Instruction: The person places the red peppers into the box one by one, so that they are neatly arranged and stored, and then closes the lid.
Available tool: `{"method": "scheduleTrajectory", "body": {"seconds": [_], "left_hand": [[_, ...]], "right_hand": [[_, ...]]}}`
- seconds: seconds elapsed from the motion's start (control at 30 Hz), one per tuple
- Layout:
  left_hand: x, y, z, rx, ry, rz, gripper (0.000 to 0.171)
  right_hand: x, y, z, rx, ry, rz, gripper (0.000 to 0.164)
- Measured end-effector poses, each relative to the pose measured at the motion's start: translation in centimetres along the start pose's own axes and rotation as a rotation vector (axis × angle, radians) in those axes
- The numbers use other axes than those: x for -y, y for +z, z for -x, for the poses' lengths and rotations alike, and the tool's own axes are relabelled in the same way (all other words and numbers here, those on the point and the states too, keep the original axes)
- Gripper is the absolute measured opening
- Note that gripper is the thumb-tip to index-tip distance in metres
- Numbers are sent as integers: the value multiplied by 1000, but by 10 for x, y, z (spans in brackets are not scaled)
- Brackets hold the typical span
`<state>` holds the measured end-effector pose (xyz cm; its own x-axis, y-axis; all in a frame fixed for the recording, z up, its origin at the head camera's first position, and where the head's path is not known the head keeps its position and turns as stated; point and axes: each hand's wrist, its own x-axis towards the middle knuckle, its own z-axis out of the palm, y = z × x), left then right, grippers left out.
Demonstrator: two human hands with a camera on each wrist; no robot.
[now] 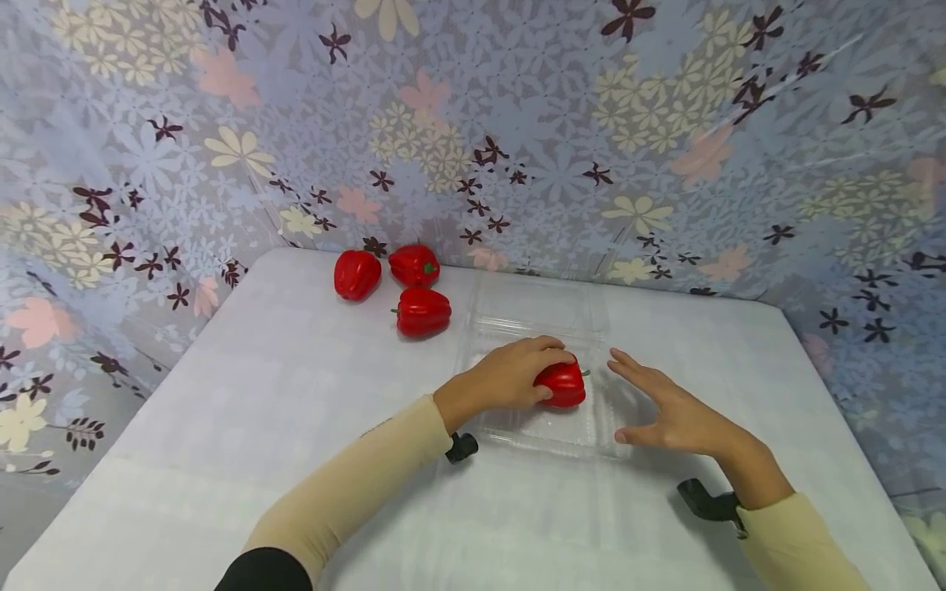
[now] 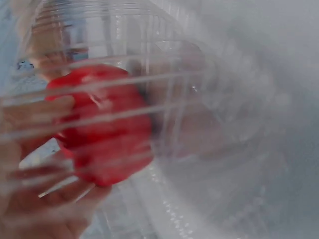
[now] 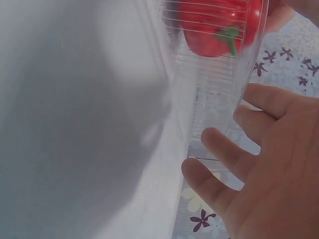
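Four red bell peppers appear in the head view: three loose peppers (image 1: 399,287) lie grouped at the far left of the white table (image 1: 281,460), well apart from the hands, while the fourth pepper (image 1: 563,383) sits inside the clear plastic clamshell container (image 1: 539,316) at the table's middle. Left hand (image 1: 512,376) grips this pepper, fingers curled over its top and thumb at its near side; the left wrist view shows the same grasp blurred through the ribbed plastic wall (image 2: 199,99). Right hand (image 1: 665,406) is spread, fingers straight, just beside the container's right edge; whether it touches the plastic cannot be told. To seat the pepper well, lower it flat into the tray's hollow with the stem (image 3: 227,37) clear of the rim, and steady the light container from the right so it does not slide.
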<state>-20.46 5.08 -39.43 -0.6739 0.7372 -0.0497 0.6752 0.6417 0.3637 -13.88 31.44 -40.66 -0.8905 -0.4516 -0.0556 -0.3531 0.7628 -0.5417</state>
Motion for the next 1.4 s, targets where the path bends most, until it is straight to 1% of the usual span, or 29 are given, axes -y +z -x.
{"method": "scheduleTrajectory", "body": {"seconds": [0.23, 0.47, 0.57, 0.73, 0.9, 1.0, 1.13, 1.4], "left_hand": [[-3, 3, -8, -24, 51, -30, 56], [-4, 5, -7, -59, 31, -33, 55], [-4, 5, -7, -74, 38, -34, 54], [-4, 5, -9, -95, 43, -39, 54], [0, 15, -4, -121, 21, -28, 54], [2, 20, -1, -142, 16, -8, 54], [1, 20, -2, -161, 26, 0, 53], [-3, 18, -5, -173, 58, -35, 52]], "right_hand": [[-4, -3, 6, -14, -5, -18, 93], [-4, -4, 5, -14, -5, -14, 93], [-3, -5, 4, -10, 5, -7, 93], [-4, -5, 3, -13, -15, -10, 94], [-3, 1, -2, -1, -47, -40, 92], [-2, 4, -4, 2, -64, -38, 91], [-1, 2, -4, -8, -64, -22, 92], [-3, 0, 1, -16, -37, -35, 92]]}}
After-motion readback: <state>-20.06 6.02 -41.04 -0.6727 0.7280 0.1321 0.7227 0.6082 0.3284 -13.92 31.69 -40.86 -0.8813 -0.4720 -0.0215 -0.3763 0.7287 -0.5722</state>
